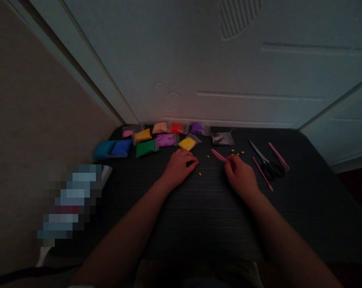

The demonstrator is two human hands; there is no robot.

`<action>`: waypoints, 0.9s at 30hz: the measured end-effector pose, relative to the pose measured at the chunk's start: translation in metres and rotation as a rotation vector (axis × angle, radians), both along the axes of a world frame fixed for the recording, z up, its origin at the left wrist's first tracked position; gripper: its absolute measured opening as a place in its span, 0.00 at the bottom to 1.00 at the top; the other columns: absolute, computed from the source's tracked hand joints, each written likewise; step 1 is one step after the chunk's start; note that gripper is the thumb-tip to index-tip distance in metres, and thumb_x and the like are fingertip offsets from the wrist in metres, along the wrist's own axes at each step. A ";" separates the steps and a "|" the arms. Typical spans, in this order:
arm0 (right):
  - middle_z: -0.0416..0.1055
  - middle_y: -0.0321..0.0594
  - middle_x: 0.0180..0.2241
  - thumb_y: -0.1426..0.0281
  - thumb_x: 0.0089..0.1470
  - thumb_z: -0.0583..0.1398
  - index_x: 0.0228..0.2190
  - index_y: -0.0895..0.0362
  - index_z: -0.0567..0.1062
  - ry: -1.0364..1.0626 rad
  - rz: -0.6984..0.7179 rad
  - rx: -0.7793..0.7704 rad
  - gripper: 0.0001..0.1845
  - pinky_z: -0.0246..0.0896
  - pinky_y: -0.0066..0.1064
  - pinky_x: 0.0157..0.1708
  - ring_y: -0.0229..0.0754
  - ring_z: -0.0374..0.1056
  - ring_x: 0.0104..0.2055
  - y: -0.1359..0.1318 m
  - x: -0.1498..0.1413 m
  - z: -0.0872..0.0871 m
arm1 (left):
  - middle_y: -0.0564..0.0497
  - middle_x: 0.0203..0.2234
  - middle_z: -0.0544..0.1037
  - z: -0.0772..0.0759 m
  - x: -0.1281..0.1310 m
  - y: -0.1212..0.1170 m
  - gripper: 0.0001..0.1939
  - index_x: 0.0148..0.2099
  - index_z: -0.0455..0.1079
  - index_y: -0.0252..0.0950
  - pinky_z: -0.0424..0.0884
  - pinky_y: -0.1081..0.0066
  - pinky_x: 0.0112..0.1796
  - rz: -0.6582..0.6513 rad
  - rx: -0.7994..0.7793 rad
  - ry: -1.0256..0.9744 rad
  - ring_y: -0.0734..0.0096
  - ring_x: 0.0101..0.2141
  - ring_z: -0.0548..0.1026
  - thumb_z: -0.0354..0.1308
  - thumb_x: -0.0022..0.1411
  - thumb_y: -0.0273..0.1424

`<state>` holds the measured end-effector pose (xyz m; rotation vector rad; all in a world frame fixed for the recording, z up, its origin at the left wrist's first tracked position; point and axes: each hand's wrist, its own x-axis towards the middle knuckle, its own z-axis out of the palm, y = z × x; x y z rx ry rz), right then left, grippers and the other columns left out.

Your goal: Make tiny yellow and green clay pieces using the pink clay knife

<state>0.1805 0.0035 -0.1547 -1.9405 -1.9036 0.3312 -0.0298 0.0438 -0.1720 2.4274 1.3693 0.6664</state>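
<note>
My right hand [240, 176] is closed around the handle of a pink plastic modelling knife [218, 155], its blade pointing up and left above the dark table [199, 224]. My left hand [180, 168] rests on the table with thumb and forefinger brought together; whatever is between their tips is too small to make out. Just right of those fingertips lies a small yellow piece [199, 174], and another yellow bit [207, 156] sits farther back. Several tiny yellow pieces [237, 154] are scattered behind my right hand.
Bags of coloured clay line the back, including green [145, 148], yellow [187, 143] and blue [121, 148]. On the right lie scissors [263, 158], a thin pink tool [262, 173] and pink tweezers [278, 155]. A blurred pale object [73, 200] is at left; a white panel [199, 60] rises behind.
</note>
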 end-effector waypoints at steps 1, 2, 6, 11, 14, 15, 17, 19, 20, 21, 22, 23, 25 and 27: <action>0.70 0.35 0.25 0.65 0.53 0.48 0.34 0.53 0.66 0.002 0.001 0.003 0.10 0.47 0.26 0.23 0.37 0.65 0.25 0.000 0.000 0.000 | 0.51 0.33 0.73 0.000 0.000 0.000 0.10 0.35 0.71 0.38 0.62 0.66 0.40 0.005 0.004 0.002 0.69 0.37 0.66 0.50 0.57 0.33; 0.69 0.34 0.25 0.65 0.53 0.48 0.34 0.53 0.66 0.002 0.002 0.006 0.10 0.47 0.26 0.23 0.37 0.65 0.25 0.000 0.001 0.000 | 0.51 0.32 0.73 0.001 0.000 -0.001 0.10 0.35 0.72 0.38 0.62 0.66 0.39 0.011 0.008 0.007 0.68 0.37 0.65 0.50 0.57 0.33; 0.70 0.35 0.26 0.65 0.53 0.48 0.34 0.53 0.66 0.001 0.005 0.016 0.10 0.47 0.26 0.23 0.37 0.64 0.25 0.001 0.001 -0.001 | 0.50 0.33 0.73 0.003 -0.001 -0.002 0.10 0.35 0.72 0.37 0.62 0.66 0.40 -0.001 0.020 0.018 0.68 0.37 0.65 0.50 0.57 0.33; 0.70 0.35 0.26 0.65 0.53 0.48 0.34 0.54 0.67 0.022 0.000 -0.003 0.11 0.48 0.26 0.23 0.37 0.65 0.26 0.002 0.001 -0.002 | 0.51 0.31 0.73 0.006 -0.001 -0.001 0.11 0.34 0.70 0.36 0.61 0.69 0.39 0.013 -0.001 -0.026 0.70 0.36 0.66 0.48 0.58 0.34; 0.70 0.35 0.26 0.64 0.53 0.48 0.35 0.53 0.67 0.021 -0.012 -0.007 0.11 0.48 0.26 0.23 0.38 0.65 0.26 0.002 0.001 -0.002 | 0.51 0.28 0.72 0.004 0.003 0.003 0.13 0.30 0.68 0.36 0.61 0.69 0.35 0.083 -0.009 0.026 0.69 0.33 0.66 0.47 0.58 0.37; 0.70 0.35 0.26 0.64 0.53 0.48 0.35 0.53 0.67 0.019 -0.011 -0.005 0.11 0.48 0.26 0.23 0.37 0.65 0.26 0.002 0.001 -0.002 | 0.50 0.27 0.71 0.003 0.004 0.004 0.13 0.29 0.67 0.36 0.61 0.69 0.34 0.109 -0.005 0.049 0.69 0.32 0.66 0.47 0.58 0.38; 0.70 0.35 0.27 0.65 0.53 0.48 0.34 0.53 0.66 0.018 -0.004 -0.001 0.10 0.49 0.26 0.24 0.38 0.65 0.27 0.002 0.001 -0.002 | 0.51 0.25 0.70 0.001 0.007 0.007 0.14 0.27 0.65 0.35 0.60 0.69 0.31 0.148 0.004 0.081 0.69 0.30 0.65 0.48 0.57 0.40; 0.70 0.35 0.27 0.65 0.53 0.48 0.34 0.53 0.66 0.016 -0.001 -0.007 0.10 0.49 0.26 0.24 0.38 0.65 0.27 0.002 0.001 -0.002 | 0.51 0.24 0.69 0.000 0.008 0.009 0.15 0.26 0.64 0.36 0.58 0.69 0.30 0.157 0.002 0.092 0.69 0.29 0.65 0.49 0.56 0.41; 0.70 0.35 0.27 0.65 0.53 0.48 0.34 0.53 0.67 0.013 -0.003 -0.012 0.10 0.49 0.26 0.24 0.38 0.65 0.27 0.002 0.001 -0.002 | 0.51 0.24 0.69 0.000 0.008 0.009 0.15 0.26 0.64 0.36 0.58 0.70 0.29 0.154 -0.003 0.090 0.70 0.29 0.65 0.49 0.56 0.41; 0.70 0.35 0.27 0.64 0.53 0.48 0.34 0.53 0.67 0.010 -0.005 -0.017 0.10 0.49 0.26 0.24 0.38 0.65 0.26 0.002 0.001 -0.002 | 0.52 0.24 0.69 0.000 0.008 0.009 0.15 0.26 0.64 0.36 0.58 0.70 0.30 0.149 -0.008 0.085 0.70 0.29 0.65 0.49 0.56 0.42; 0.70 0.35 0.27 0.64 0.53 0.48 0.34 0.53 0.67 0.009 -0.006 -0.019 0.10 0.49 0.26 0.24 0.38 0.65 0.26 0.002 0.001 -0.002 | 0.52 0.24 0.69 0.001 0.007 0.009 0.15 0.26 0.64 0.36 0.58 0.70 0.30 0.144 -0.012 0.078 0.70 0.29 0.65 0.48 0.56 0.42; 0.70 0.35 0.27 0.64 0.53 0.48 0.34 0.53 0.66 0.010 -0.006 -0.015 0.10 0.50 0.27 0.24 0.38 0.65 0.26 0.002 0.001 -0.002 | 0.52 0.24 0.69 0.002 0.007 0.009 0.16 0.26 0.64 0.36 0.58 0.70 0.30 0.138 -0.017 0.071 0.71 0.29 0.65 0.48 0.57 0.42; 0.70 0.35 0.27 0.65 0.53 0.48 0.34 0.53 0.66 0.023 -0.003 -0.003 0.10 0.50 0.26 0.25 0.38 0.65 0.26 0.003 0.001 -0.002 | 0.52 0.23 0.68 0.003 0.005 0.009 0.17 0.25 0.64 0.36 0.58 0.71 0.30 0.126 -0.027 0.057 0.71 0.29 0.65 0.47 0.57 0.43; 0.70 0.35 0.26 0.65 0.53 0.48 0.34 0.53 0.67 0.036 -0.003 0.001 0.10 0.50 0.26 0.25 0.38 0.65 0.26 0.003 0.001 -0.002 | 0.53 0.22 0.67 0.003 0.004 0.010 0.18 0.24 0.63 0.36 0.58 0.71 0.29 0.115 -0.034 0.038 0.72 0.28 0.65 0.48 0.55 0.45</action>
